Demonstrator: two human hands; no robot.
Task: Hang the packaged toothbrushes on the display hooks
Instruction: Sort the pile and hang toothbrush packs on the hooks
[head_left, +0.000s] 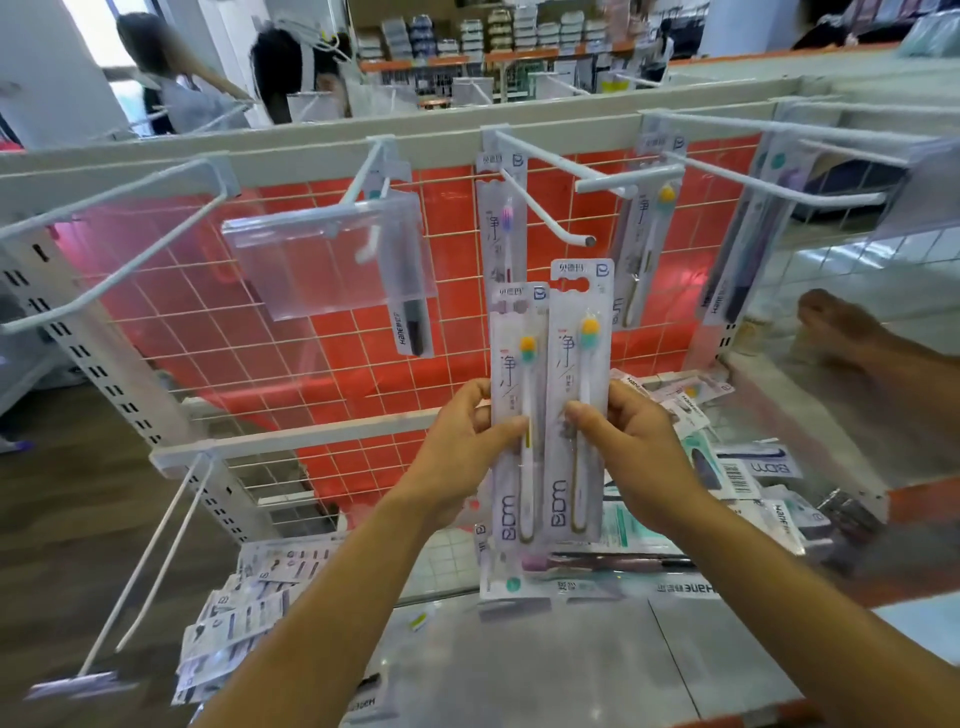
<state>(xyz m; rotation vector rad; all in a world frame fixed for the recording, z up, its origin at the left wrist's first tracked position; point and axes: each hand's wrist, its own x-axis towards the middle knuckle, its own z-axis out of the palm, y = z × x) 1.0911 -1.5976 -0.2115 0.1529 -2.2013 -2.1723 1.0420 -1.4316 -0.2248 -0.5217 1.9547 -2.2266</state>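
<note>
Two toothbrush packs stand upright side by side below a white hook (540, 208). The left hand (462, 447) pinches the left pack (519, 374); the right hand (639, 447) pinches the right pack (582, 332). More packs (753, 467) lie loose on the shelf beneath.

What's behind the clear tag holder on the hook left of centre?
A dark toothbrush pack hangs behind the clear tag holder; its lower end shows below, its top is blurred through the plastic.
</note>
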